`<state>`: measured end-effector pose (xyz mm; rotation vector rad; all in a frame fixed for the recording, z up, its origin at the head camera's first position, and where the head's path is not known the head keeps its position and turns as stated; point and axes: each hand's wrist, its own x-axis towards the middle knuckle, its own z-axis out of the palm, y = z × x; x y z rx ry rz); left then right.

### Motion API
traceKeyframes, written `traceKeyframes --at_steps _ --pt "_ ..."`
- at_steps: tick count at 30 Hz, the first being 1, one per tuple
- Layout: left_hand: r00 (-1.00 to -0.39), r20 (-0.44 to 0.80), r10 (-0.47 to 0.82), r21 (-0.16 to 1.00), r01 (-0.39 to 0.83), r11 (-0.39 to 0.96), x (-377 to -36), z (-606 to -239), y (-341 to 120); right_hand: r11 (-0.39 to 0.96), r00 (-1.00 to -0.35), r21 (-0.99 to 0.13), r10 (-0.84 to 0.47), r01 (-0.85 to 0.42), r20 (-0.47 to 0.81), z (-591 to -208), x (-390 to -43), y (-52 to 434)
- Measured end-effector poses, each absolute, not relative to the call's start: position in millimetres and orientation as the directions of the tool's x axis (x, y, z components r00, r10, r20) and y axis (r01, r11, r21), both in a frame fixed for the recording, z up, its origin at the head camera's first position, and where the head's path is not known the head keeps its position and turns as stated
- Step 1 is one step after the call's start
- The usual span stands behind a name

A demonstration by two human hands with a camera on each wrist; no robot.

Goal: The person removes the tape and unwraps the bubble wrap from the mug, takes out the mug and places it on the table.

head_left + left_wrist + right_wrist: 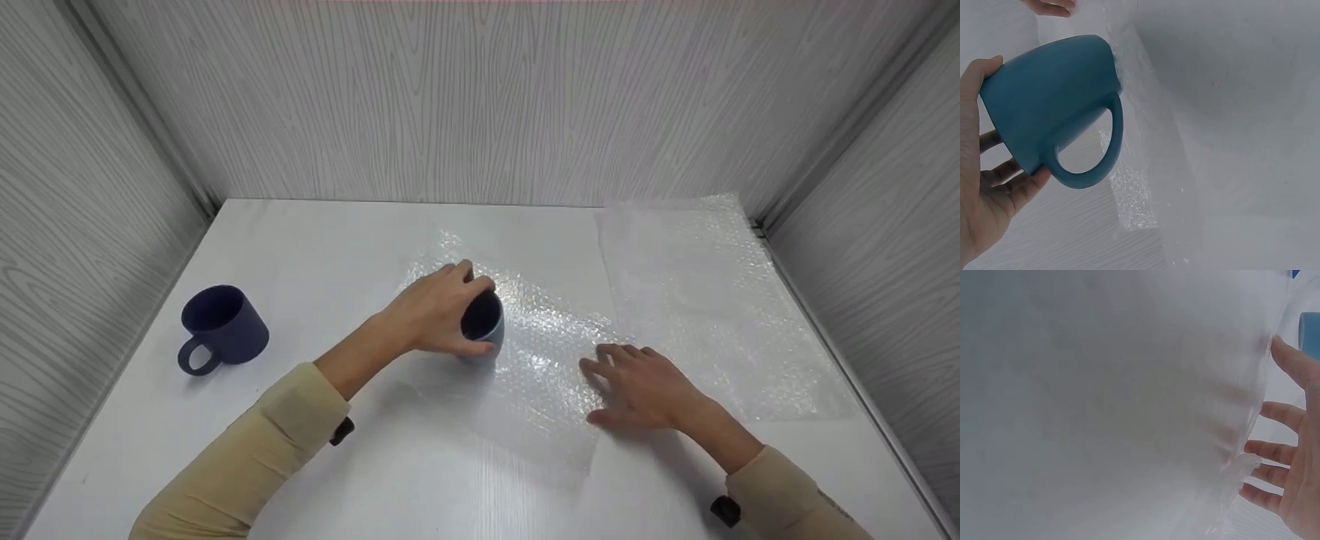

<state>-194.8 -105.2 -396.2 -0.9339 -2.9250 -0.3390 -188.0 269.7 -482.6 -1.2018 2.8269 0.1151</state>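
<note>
A blue-teal mug (1053, 93) stands on a sheet of bubble wrap (540, 360) near the table's middle. My left hand (442, 311) grips it by the rim from above, fingers on the far side and thumb on the near side. In the left wrist view the mug's handle (1114, 140) shows, free of the fingers. My right hand (645, 386) lies at the right end of that sheet, its fingers spread and its fingertips touching the wrap. The right wrist view shows those fingers (1280, 453) against the edge of the plastic.
A dark blue mug (240, 334) stands upright at the left, its handle towards the front. Another bubble wrap sheet (705, 300) lies flat on the right of the white table (315, 247). Wood-patterned panels (480, 105) wall in the back and both sides.
</note>
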Motion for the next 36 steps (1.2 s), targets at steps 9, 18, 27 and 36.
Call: traceKeyframes --at_steps 9,18,27,36 --pt "-0.89 0.145 0.433 0.166 0.453 0.876 -179.7 -388.3 -134.3 0.694 -0.694 0.042 -0.714 -0.719 -0.093 -484.3 -185.8 271.1" --pt "-0.957 0.111 0.267 0.168 0.283 0.944 -164.9 -381.7 -174.5 0.706 -0.707 0.045 -0.7 -0.707 -0.101 -482.7 -186.6 268.6" --pt "-0.988 0.112 0.107 0.201 0.128 0.971 -151.4 -378.3 -208.5 0.704 -0.707 0.075 -0.698 -0.707 -0.113 -481.8 -187.7 266.3" --pt "-0.982 0.191 0.003 0.226 0.047 0.973 -142.2 -382.5 -230.2 0.705 -0.706 0.051 -0.7 -0.707 -0.103 -480.3 -187.4 265.9"
